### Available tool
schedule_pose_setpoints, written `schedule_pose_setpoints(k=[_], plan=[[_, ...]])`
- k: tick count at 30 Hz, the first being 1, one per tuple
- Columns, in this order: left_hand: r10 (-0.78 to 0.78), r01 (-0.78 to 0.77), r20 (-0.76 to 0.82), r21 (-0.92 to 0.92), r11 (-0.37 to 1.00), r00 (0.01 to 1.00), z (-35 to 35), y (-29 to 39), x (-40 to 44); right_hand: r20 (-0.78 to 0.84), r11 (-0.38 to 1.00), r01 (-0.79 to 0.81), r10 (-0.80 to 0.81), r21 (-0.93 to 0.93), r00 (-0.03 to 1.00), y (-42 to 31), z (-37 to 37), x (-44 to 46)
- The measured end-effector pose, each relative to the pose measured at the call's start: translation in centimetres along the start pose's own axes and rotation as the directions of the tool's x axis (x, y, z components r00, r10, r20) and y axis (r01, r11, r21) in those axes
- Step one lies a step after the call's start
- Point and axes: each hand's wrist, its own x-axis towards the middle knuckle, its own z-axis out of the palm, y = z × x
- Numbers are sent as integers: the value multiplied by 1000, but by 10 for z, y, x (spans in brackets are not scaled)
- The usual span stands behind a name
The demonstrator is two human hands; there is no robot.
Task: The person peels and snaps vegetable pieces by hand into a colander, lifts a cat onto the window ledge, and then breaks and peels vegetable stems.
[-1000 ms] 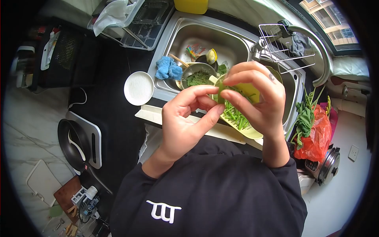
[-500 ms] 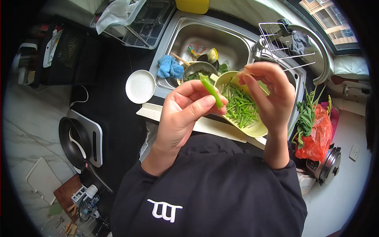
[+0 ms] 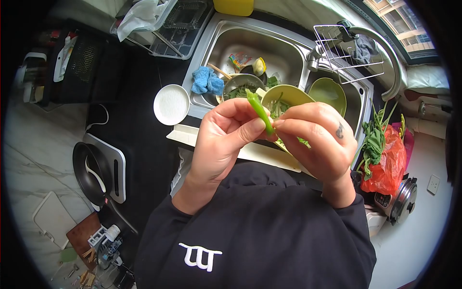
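Observation:
Between the thumb and fingers of my left hand (image 3: 226,132) is a short, thick green vegetable stem (image 3: 260,111), tilted, with its ragged end up. My right hand (image 3: 320,139) is closed in a pinch at the stem's lower end, fingertips meeting the left ones. Right behind and below my hands is a yellow-green colander (image 3: 291,93) with cut green stem pieces, mostly covered by the right hand. A pot (image 3: 240,84) with leafy greens stands in the sink beside it.
The steel sink (image 3: 284,53) holds more items, with a blue cloth (image 3: 207,80) on its edge. A white plate (image 3: 172,104) lies left of it. A green bowl (image 3: 328,95) sits in the right basin. A red plastic bag (image 3: 383,161) with greens stands right; a frying pan (image 3: 91,166) is left.
My right hand has come down and left from above the colander to the stem's lower end, now covering most of the cut pieces. My left hand has stayed nearly in place.

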Motion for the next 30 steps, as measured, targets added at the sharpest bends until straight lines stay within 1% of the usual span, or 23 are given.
schedule_pose_setpoints(k=[3,6,9,12,14,18,20,24,27,29,30], plan=[[-7,8,7,-29,1000,1000,0,-1,0,-26,999,12,-13,-30,1000,-2,0,-1],[4,-4,12,-42,999,1000,1,-2,-1,6,995,74,-74,-63,997,-1,-2,-2],[8,-7,11,-33,999,1000,3,-2,-1,4,994,80,-79,-79,997,-1,-2,-4],[12,-12,4,-6,1000,1000,4,-2,-1,13,995,67,-66,-68,998,-3,-3,-3],[43,-43,10,39,998,999,5,-2,-1,26,996,53,-51,-77,998,-4,-4,-2],[49,-50,27,47,998,998,5,-3,-2,22,994,70,-69,-83,997,-4,-4,-3],[64,-66,22,103,993,998,4,-5,-3,19,992,77,-75,-96,997,-3,-4,-4],[54,-55,10,126,990,998,9,-3,-5,17,995,75,-74,-67,997,-2,-3,-5],[61,-58,-12,173,983,998,11,-2,-5,22,995,54,-53,-86,998,-2,-2,-5],[98,-102,32,220,970,995,10,-3,-4,40,994,53,-49,-95,998,-2,-2,-6],[96,-101,32,219,970,995,10,-2,-4,46,994,52,-47,-99,998,-2,-2,-6]])
